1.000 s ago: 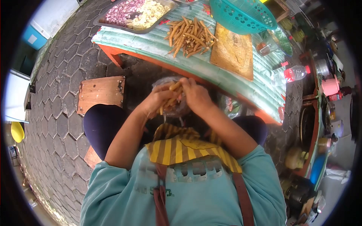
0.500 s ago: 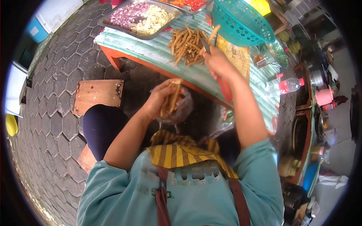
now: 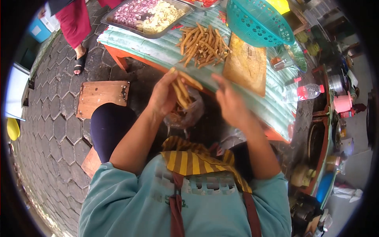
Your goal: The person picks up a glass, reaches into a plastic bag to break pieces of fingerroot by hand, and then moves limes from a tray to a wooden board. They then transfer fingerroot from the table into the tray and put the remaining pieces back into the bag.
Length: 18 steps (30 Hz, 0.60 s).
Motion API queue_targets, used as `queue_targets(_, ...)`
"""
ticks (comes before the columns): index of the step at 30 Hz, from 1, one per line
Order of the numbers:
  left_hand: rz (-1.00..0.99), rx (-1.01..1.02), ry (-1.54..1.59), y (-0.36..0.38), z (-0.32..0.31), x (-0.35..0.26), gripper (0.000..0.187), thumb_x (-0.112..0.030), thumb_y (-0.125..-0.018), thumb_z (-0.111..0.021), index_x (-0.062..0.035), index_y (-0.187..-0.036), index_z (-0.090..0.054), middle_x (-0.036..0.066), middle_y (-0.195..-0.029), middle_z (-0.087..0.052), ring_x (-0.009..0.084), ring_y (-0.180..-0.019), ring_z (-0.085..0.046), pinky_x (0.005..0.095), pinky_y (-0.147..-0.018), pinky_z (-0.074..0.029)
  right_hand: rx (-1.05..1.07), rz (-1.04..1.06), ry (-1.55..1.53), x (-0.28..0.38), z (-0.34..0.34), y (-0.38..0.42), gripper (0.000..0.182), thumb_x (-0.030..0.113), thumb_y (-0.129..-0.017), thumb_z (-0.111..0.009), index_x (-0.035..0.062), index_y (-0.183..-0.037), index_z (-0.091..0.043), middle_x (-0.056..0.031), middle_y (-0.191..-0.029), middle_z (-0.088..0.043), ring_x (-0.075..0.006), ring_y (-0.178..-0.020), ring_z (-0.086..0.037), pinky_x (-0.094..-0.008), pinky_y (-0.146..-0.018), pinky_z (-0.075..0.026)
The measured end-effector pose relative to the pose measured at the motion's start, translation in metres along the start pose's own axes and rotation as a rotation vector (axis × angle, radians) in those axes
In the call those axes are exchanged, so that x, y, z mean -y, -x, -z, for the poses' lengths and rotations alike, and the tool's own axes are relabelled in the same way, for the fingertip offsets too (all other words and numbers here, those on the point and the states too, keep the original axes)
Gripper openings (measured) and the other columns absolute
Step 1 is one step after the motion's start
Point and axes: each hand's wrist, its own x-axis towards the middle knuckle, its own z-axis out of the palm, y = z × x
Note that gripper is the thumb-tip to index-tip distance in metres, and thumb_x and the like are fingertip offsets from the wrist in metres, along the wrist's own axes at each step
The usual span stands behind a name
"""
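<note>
My left hand (image 3: 164,93) is closed around several long, brown-yellow finger-shaped roots (image 3: 181,93), one of them pointing right toward the table edge. Below that hand hangs a clear plastic bag (image 3: 193,114) with brown pieces in it. My right hand (image 3: 229,100) is smeared by motion just off the table's front edge, right of the held roots; whether it grips anything cannot be made out. A pile of similar roots (image 3: 203,45) lies on the table, beside a worn wooden cutting board (image 3: 246,65).
On the table (image 3: 154,51) stand a metal tray (image 3: 152,35) of sliced shallots and garlic, a teal basket (image 3: 258,25) and a plastic bottle (image 3: 308,92). A wooden stool (image 3: 102,98) is at left. Another person's foot (image 3: 80,59) stands on the paving.
My right hand has come down from the root pile toward my left hand. The red-handled knife it held no longer shows clearly. Another person has stepped into view at upper left.
</note>
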Motion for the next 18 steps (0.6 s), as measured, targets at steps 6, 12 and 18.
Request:
queue_targets(6,0.101,-0.037,0.056,-0.001,-0.014,0.011,0.015,-0.020,-0.088,-0.059,-0.0092,-0.098,-0.054,0.002,-0.079,-0.056,0.0139,-0.071,-0.056,0.0267,-0.069,-0.049,0.059,0.062,-0.071,-0.009,-0.031,0.017,0.063,0.004,-0.088,-0.047,0.0057,-0.142,-0.014,-0.0311,-0.101,-0.058,-0.0439,-0.075,-0.059,-0.0499,-0.065,-0.046)
queue_targets(12,0.149,0.035,0.209,-0.008,-0.015,0.022,0.018,-0.021,-0.089,-0.058,-0.0088,-0.101,-0.054,0.002,-0.077,-0.056,0.0122,-0.068,-0.055,0.0234,-0.064,-0.051,-0.044,-0.020,-0.238,-0.023,-0.042,0.019,0.070,0.002,-0.087,-0.048,0.0065,-0.144,-0.007,-0.0304,-0.096,-0.059,-0.0456,-0.074,-0.058,-0.0495,-0.063,-0.046)
queue_targets(18,0.245,0.126,-0.010,-0.004,-0.025,0.038,0.030,-0.024,-0.093,-0.051,-0.0107,-0.120,-0.049,0.003,-0.082,-0.057,0.0128,-0.067,-0.056,0.0247,-0.060,-0.052,-0.081,0.085,-0.180,-0.030,-0.050,0.012,0.067,-0.001,-0.084,-0.048,0.0057,-0.142,-0.014,-0.0268,-0.106,-0.057,-0.0437,-0.083,-0.059,-0.0482,-0.067,-0.048)
